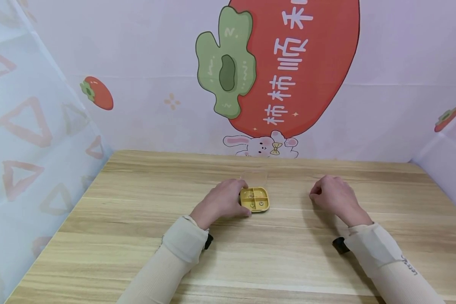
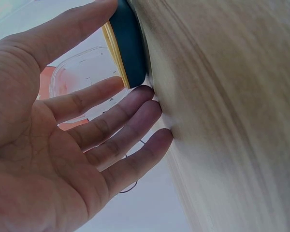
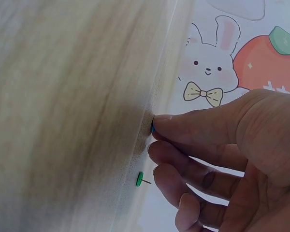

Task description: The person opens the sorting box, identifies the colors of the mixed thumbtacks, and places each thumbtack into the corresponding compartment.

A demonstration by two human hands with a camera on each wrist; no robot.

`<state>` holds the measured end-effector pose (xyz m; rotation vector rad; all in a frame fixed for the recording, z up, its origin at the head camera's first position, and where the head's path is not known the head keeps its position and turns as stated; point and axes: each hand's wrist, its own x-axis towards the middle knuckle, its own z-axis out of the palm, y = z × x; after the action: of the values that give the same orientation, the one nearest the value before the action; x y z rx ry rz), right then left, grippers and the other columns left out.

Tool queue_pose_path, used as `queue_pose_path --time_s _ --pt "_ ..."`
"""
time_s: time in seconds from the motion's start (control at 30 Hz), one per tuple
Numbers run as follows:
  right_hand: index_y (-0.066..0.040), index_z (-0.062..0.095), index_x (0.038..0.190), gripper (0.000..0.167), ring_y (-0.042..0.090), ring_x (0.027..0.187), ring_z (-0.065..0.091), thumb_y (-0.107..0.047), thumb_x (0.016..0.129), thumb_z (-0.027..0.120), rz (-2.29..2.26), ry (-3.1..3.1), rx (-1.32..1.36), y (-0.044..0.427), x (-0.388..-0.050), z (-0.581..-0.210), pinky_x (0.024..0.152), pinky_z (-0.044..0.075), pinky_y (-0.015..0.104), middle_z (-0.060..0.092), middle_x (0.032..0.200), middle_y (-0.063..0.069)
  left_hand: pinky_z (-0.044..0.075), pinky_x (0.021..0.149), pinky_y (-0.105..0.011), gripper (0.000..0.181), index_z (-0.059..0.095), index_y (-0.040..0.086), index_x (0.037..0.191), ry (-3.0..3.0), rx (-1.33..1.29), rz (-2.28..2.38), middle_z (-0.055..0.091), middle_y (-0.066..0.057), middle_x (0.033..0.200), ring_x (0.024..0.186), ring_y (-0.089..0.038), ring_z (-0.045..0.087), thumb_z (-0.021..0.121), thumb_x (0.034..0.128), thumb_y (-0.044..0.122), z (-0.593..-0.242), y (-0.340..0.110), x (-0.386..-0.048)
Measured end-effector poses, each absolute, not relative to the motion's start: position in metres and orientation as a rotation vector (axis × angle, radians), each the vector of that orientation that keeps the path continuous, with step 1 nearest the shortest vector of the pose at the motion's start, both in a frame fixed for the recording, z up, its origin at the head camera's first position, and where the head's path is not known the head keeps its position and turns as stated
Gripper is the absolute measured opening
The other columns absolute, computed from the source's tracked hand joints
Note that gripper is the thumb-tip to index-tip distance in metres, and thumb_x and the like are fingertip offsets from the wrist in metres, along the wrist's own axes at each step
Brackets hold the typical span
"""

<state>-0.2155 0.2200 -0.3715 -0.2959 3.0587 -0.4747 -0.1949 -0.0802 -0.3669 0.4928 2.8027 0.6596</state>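
Note:
A small pill box [image 1: 254,199] stands on the table with its clear lid [image 2: 82,79] swung back. Its yellow inside is split into compartments, and several tiny shiny pieces lie there, too small to make out. My left hand [image 1: 222,199] holds the dark-sided box between thumb and index finger; the other fingertips rest by the tabletop. Off to the right, my right hand [image 1: 335,196] pinches a blue thumbtack [image 3: 152,127] at the table surface, mostly hidden behind the thumb. Close to those fingers a green thumbtack [image 3: 140,179] lies on its head with its pin pointing up.
The wooden table [image 1: 273,257] ends at a printed cloth backdrop [image 1: 148,114] behind, with more cloth at both sides. Black wrist straps [image 1: 340,245] show under the sleeves.

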Motion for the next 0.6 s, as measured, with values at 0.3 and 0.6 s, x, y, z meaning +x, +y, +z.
queue_pose_path --time_s 0.3,0.6 --pt "-0.011 0.078 0.081 0.006 0.026 0.075 0.062 -0.011 0.085 0.074 -0.472 3.069 -0.305 0.2198 -0.2151 -0.3724 0.064 0.050 0.047 0.072 0.084 0.007 0.049 0.090 -0.042 0.068 0.062 0.005 0.133 2.803 0.498 0.668 0.065 -0.008 0.120 0.097 -0.022 0.057 0.091 0.0769 0.031 -0.3677 -0.0809 -0.1954" --pt "-0.011 0.078 0.081 0.007 0.024 0.074 0.063 -0.011 0.086 0.074 -0.465 3.085 -0.316 0.2179 -0.2148 -0.3739 0.064 0.050 0.046 0.072 0.083 0.006 0.049 0.090 -0.042 0.068 0.062 0.004 0.132 2.807 0.509 0.669 0.065 -0.008 0.118 0.097 -0.023 0.057 0.091 0.0768 0.031 -0.3674 -0.0812 -0.1955"
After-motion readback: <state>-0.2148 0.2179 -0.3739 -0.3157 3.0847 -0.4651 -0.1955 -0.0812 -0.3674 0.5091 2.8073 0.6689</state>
